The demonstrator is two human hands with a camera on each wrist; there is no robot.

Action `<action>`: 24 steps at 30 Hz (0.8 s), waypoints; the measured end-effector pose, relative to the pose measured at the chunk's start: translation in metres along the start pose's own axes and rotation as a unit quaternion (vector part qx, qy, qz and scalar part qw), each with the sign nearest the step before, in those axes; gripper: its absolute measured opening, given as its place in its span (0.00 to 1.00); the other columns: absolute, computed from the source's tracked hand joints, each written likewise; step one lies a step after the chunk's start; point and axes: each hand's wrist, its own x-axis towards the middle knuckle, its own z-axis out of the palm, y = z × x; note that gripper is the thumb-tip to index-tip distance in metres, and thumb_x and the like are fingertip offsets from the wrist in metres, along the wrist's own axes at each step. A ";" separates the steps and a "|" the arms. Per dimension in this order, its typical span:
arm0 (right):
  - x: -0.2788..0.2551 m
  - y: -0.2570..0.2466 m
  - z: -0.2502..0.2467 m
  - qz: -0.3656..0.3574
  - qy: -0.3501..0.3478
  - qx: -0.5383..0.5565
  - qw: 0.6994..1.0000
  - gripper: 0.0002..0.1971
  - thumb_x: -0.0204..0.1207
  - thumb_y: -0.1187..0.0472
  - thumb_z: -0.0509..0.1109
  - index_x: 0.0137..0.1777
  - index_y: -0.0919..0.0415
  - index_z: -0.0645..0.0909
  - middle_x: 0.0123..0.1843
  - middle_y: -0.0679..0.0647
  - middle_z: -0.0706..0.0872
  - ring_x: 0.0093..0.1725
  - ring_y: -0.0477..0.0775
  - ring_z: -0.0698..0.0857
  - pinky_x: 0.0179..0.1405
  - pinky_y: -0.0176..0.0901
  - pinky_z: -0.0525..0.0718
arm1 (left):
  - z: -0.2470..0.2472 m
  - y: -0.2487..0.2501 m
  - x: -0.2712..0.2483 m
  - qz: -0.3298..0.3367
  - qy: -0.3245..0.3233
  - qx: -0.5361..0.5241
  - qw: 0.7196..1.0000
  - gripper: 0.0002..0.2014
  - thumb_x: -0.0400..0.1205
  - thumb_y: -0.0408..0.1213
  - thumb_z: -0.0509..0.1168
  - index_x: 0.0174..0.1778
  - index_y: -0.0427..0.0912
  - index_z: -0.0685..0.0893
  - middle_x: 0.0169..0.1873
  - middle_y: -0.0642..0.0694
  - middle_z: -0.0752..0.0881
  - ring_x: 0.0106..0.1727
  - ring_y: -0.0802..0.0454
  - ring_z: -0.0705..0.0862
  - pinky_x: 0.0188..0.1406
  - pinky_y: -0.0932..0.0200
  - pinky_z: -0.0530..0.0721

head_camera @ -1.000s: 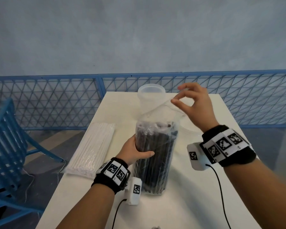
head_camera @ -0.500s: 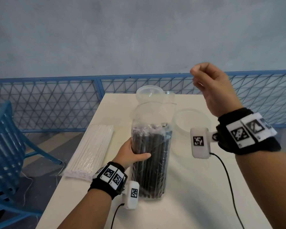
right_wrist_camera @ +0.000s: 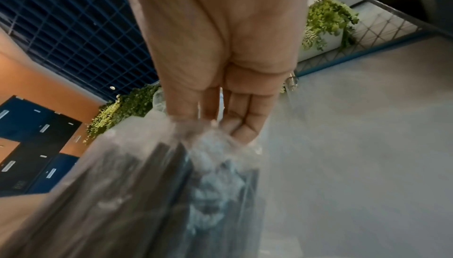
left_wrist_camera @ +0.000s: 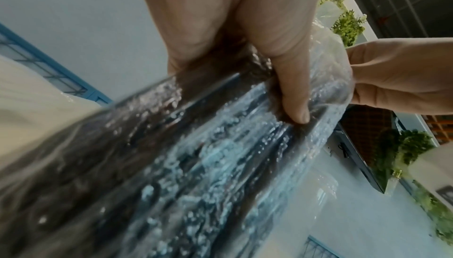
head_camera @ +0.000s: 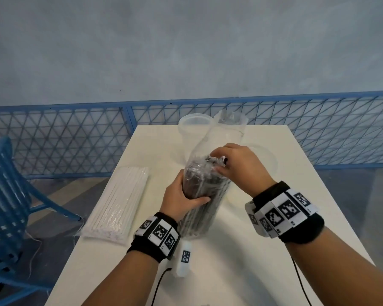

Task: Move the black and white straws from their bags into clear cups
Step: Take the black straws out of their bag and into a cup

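Observation:
A clear bag of black straws (head_camera: 199, 215) stands upright on the white table (head_camera: 274, 261). My left hand (head_camera: 184, 195) grips it round the middle, thumb (left_wrist_camera: 282, 68) across the front of the bag (left_wrist_camera: 196, 165). My right hand (head_camera: 230, 164) sits on the straws' tops and pinches the crumpled plastic (right_wrist_camera: 208, 146) there. The bag's loose open end (head_camera: 230, 122) rises behind it. A sealed bag of white straws (head_camera: 119, 199) lies flat at the left. One clear cup (head_camera: 195, 123) stands at the back, and a second clear cup (head_camera: 268, 160) is partly hidden behind my right hand.
A blue chair (head_camera: 5, 195) stands left of the table, and a blue mesh fence (head_camera: 75, 140) runs behind it. Wrist camera cables (head_camera: 159, 281) trail over the near table top. The table's left edge is close to the white straws.
My right hand was raised high, clear of the bag, and has come down onto the tops of the black straws. The left hand kept its grip on the bag.

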 end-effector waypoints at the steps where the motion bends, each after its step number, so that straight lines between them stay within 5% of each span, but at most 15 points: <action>1: 0.001 -0.001 0.000 -0.004 -0.015 0.005 1.000 0.19 0.71 0.62 0.73 0.63 0.55 0.81 0.59 0.55 0.84 0.55 0.57 0.82 0.53 0.43 0.77 | 0.000 0.000 0.001 -0.004 -0.006 -0.002 1.000 0.34 0.61 0.37 0.83 0.57 0.60 0.72 0.47 0.66 0.82 0.50 0.72 0.80 0.44 0.80 0.78; 6: 0.003 -0.006 -0.004 -0.021 -0.121 -0.008 0.992 0.33 0.69 0.59 0.74 0.75 0.51 0.69 0.67 0.57 0.80 0.64 0.58 0.79 0.60 0.43 0.75 | -0.003 0.000 0.005 -0.003 -0.052 0.013 0.999 0.38 0.60 0.37 0.83 0.61 0.59 0.70 0.50 0.63 0.83 0.51 0.65 0.82 0.44 0.79 0.77; 11: 0.006 -0.007 0.007 -0.005 -0.138 -0.065 0.988 0.24 0.75 0.61 0.67 0.71 0.58 0.69 0.59 0.62 0.81 0.58 0.63 0.80 0.50 0.45 0.75 | 0.000 -0.003 0.006 0.012 -0.054 0.030 0.998 0.38 0.61 0.40 0.83 0.65 0.51 0.73 0.51 0.58 0.85 0.51 0.64 0.83 0.45 0.80 0.76; 14: 0.006 0.002 0.014 0.007 -0.165 -0.039 0.985 0.25 0.73 0.56 0.72 0.68 0.62 0.71 0.57 0.63 0.82 0.56 0.63 0.81 0.46 0.42 0.73 | 0.002 -0.007 0.007 0.020 -0.052 0.027 0.998 0.39 0.60 0.39 0.83 0.65 0.52 0.73 0.50 0.60 0.85 0.52 0.68 0.82 0.46 0.81 0.76; 19: -0.004 0.021 0.032 0.054 -0.149 0.061 0.985 0.23 0.68 0.54 0.77 0.59 0.63 0.77 0.50 0.55 0.86 0.47 0.57 0.82 0.40 0.37 0.74 | 0.006 -0.011 0.005 0.021 -0.059 0.029 0.998 0.37 0.61 0.40 0.83 0.64 0.57 0.72 0.49 0.61 0.85 0.49 0.73 0.83 0.49 0.78 0.77; 22: -0.010 0.021 0.039 0.073 -0.084 0.145 0.983 0.07 0.68 0.62 0.76 0.44 0.55 0.81 0.36 0.44 0.80 0.35 0.43 0.76 0.33 0.25 0.70 | 0.006 -0.010 0.005 0.020 -0.067 0.015 0.997 0.37 0.63 0.43 0.82 0.65 0.60 0.71 0.52 0.60 0.86 0.54 0.70 0.83 0.54 0.71 0.78; 24: -0.009 0.021 0.041 0.071 -0.062 0.160 0.983 0.15 0.68 0.70 0.70 0.32 0.48 0.75 0.28 0.40 0.75 0.29 0.39 0.72 0.30 0.25 0.70 | 0.006 -0.007 0.005 0.027 -0.076 0.011 0.997 0.40 0.63 0.44 0.81 0.68 0.62 0.68 0.55 0.59 0.85 0.58 0.63 0.84 0.58 0.66 0.79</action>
